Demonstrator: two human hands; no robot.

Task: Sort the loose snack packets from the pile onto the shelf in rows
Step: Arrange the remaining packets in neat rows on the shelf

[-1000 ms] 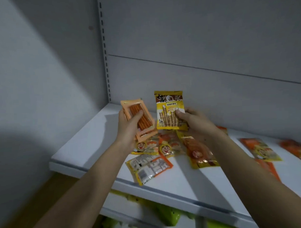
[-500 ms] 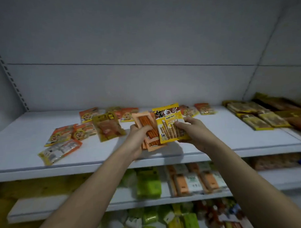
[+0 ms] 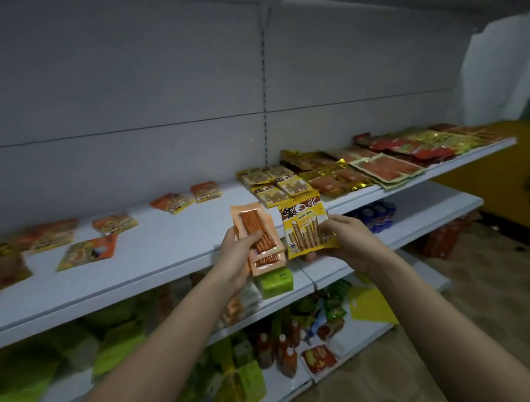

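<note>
My left hand (image 3: 240,252) grips a small stack of orange stick-snack packets (image 3: 258,231), thumb across the front. My right hand (image 3: 346,238) holds a yellow wafer-roll packet (image 3: 303,225) by its right edge. Both are held upright just in front of the white top shelf (image 3: 169,243). Matching yellow wafer-roll packets (image 3: 275,182) lie in rows on the shelf right behind my hands. Loose orange packets (image 3: 114,224) are scattered over the shelf's left part.
Further right, rows of brown, orange and red packets (image 3: 385,163) cover the shelf to its end. Lower shelves hold green boxes (image 3: 274,281), bottles (image 3: 281,350) and mixed snacks. A floor with a yellow counter (image 3: 509,174) lies to the right.
The view has swung right along the shelf. Both hands, still holding their packets, now sit in front of the rows of yellow wafer-roll packets; the scattered pile is off to the left.
</note>
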